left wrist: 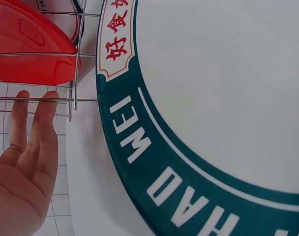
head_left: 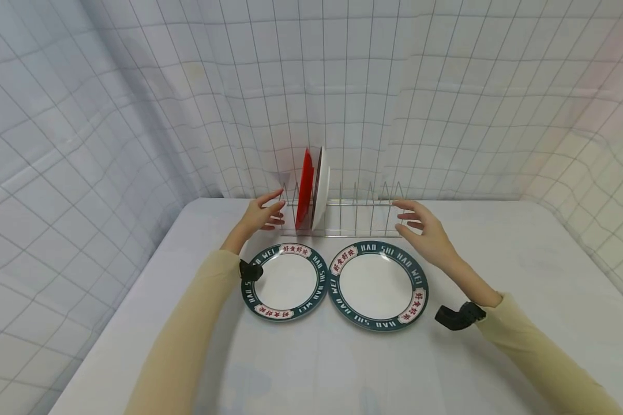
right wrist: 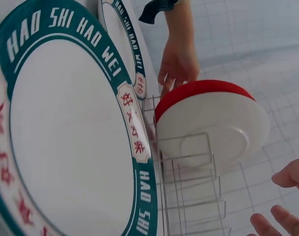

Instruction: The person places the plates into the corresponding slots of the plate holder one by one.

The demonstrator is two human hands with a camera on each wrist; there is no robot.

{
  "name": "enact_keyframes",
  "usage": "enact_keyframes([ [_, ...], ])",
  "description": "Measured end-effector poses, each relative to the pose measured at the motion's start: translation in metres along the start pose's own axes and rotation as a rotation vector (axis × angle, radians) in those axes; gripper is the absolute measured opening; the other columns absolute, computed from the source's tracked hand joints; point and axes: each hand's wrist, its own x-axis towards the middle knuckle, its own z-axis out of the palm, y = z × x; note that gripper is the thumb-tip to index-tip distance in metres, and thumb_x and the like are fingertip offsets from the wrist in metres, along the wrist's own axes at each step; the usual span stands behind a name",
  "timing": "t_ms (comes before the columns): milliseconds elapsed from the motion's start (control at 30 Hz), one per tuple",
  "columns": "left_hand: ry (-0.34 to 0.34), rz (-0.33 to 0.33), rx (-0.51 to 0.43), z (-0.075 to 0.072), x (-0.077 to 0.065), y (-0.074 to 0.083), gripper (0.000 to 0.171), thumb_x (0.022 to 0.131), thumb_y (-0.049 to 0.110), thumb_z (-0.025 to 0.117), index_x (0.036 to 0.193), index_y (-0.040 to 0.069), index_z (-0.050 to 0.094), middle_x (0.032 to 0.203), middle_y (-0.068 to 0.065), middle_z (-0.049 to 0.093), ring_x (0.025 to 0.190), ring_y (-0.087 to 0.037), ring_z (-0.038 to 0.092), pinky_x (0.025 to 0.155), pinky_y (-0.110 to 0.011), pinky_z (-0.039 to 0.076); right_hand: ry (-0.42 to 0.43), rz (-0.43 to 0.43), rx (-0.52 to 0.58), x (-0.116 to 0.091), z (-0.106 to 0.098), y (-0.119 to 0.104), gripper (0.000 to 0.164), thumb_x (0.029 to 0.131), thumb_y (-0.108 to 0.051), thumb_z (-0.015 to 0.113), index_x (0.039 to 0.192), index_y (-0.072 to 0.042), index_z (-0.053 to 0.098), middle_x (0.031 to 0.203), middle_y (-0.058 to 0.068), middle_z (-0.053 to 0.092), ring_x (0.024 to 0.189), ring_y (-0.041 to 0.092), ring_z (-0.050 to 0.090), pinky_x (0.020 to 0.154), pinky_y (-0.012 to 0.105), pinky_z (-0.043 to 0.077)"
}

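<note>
A wire dish rack [head_left: 360, 203] stands at the back of the table. Upright in its left part are a red plate [head_left: 304, 187] and, to its right, a white dish [head_left: 322, 190]. My left hand [head_left: 259, 214] is at the rack's left end, fingers extended. In the left wrist view its fingertips [left wrist: 50, 96] meet the rack's wire. At the right end my right hand [head_left: 427, 235] has its fingers loosely bent, thumb apart, nothing between them. Two white plates with green lettered rims, a left one [head_left: 285, 282] and a right one [head_left: 376, 285], lie flat in front.
A white cloth covers the table [head_left: 301, 369]. Grid-patterned white curtains [head_left: 363, 104] hang behind the rack and along both sides. Each forearm wears a dark strap piece near the wrist, the right strap [head_left: 459, 316] hanging beside the right plate.
</note>
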Motion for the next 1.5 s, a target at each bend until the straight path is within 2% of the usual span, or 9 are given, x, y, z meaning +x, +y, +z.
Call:
enact_keyframes([
  [67,-0.014,-0.017,-0.01,0.0,-0.006,0.007,0.056,0.1,0.035,0.05,0.151,0.023,0.032,0.122,-0.034,0.059,0.102,-0.038,0.067,0.09,-0.049,0.053,-0.008,0.017,-0.014,-0.006,-0.009,0.007,0.045,0.094,-0.002,0.058,0.137,-0.001,0.046,0.141,0.02,0.047,0.12,0.04,0.052,0.102,0.051,0.044],
  [100,-0.02,-0.021,-0.013,0.0,-0.009,0.012,0.056,0.1,0.033,0.05,0.151,0.021,0.032,0.123,-0.035,0.058,0.104,-0.041,0.066,0.091,-0.049,0.053,-0.01,0.023,-0.021,-0.009,-0.013,0.011,0.045,0.094,-0.002,0.058,0.137,-0.001,0.046,0.14,0.02,0.048,0.12,0.04,0.053,0.102,0.044,0.046],
  [200,-0.023,-0.023,-0.007,0.0,-0.009,0.011,0.056,0.1,0.034,0.05,0.152,0.021,0.031,0.124,-0.034,0.058,0.106,-0.042,0.064,0.092,-0.05,0.052,-0.027,0.043,-0.026,-0.016,-0.026,0.022,0.045,0.094,-0.002,0.058,0.137,0.0,0.046,0.139,0.022,0.049,0.117,0.04,0.054,0.093,0.017,0.048],
  [300,-0.007,-0.006,0.023,0.001,-0.003,0.003,0.056,0.099,0.038,0.05,0.151,0.025,0.032,0.121,-0.032,0.061,0.101,-0.036,0.068,0.09,-0.048,0.054,-0.05,0.067,-0.023,-0.025,-0.034,0.032,0.045,0.094,-0.002,0.058,0.137,0.001,0.046,0.135,0.026,0.05,0.114,0.043,0.056,0.083,0.001,0.04],
  [467,0.008,0.005,0.046,0.003,0.001,-0.002,0.055,0.099,0.04,0.05,0.15,0.026,0.034,0.119,-0.029,0.063,0.094,-0.028,0.071,0.087,-0.046,0.056,-0.12,0.139,-0.011,-0.04,-0.044,0.043,0.046,0.094,-0.004,0.058,0.138,0.001,0.043,0.134,0.029,0.049,0.111,0.045,0.057,0.08,0.007,0.046],
  [767,0.018,0.009,0.042,0.005,0.002,-0.007,0.054,0.099,0.041,0.051,0.149,0.028,0.035,0.116,-0.027,0.065,0.095,-0.031,0.07,0.085,-0.046,0.057,-0.262,0.325,0.087,-0.066,-0.048,0.053,0.057,0.095,-0.016,0.059,0.144,-0.002,0.034,0.141,0.032,0.04,0.117,0.046,0.051,0.078,0.026,0.056],
  [1100,0.008,0.009,0.051,0.003,-0.001,-0.004,0.055,0.1,0.04,0.048,0.151,0.026,0.033,0.118,-0.029,0.063,0.097,-0.033,0.07,0.086,-0.046,0.056,-0.34,0.4,0.195,-0.075,-0.036,0.059,0.063,0.093,-0.014,0.061,0.146,-0.002,0.029,0.142,0.036,0.034,0.116,0.045,0.055,0.074,0.037,0.06],
  [1233,-0.01,0.012,0.042,0.002,-0.001,-0.003,0.055,0.1,0.04,0.047,0.151,0.026,0.032,0.12,-0.03,0.062,0.102,-0.038,0.067,0.088,-0.048,0.055,-0.362,0.406,0.194,-0.075,-0.031,0.06,0.063,0.093,-0.017,0.062,0.146,-0.004,0.03,0.142,0.036,0.035,0.117,0.047,0.054,0.071,0.037,0.06],
  [1500,-0.013,0.035,0.043,0.002,0.002,-0.009,0.054,0.101,0.038,0.047,0.151,0.025,0.032,0.117,-0.03,0.063,0.096,-0.034,0.07,0.084,-0.045,0.057,-0.408,0.433,0.17,-0.071,-0.018,0.057,0.063,0.093,-0.02,0.063,0.146,-0.008,0.031,0.139,0.034,0.038,0.112,0.038,0.059,0.068,0.036,0.06],
])
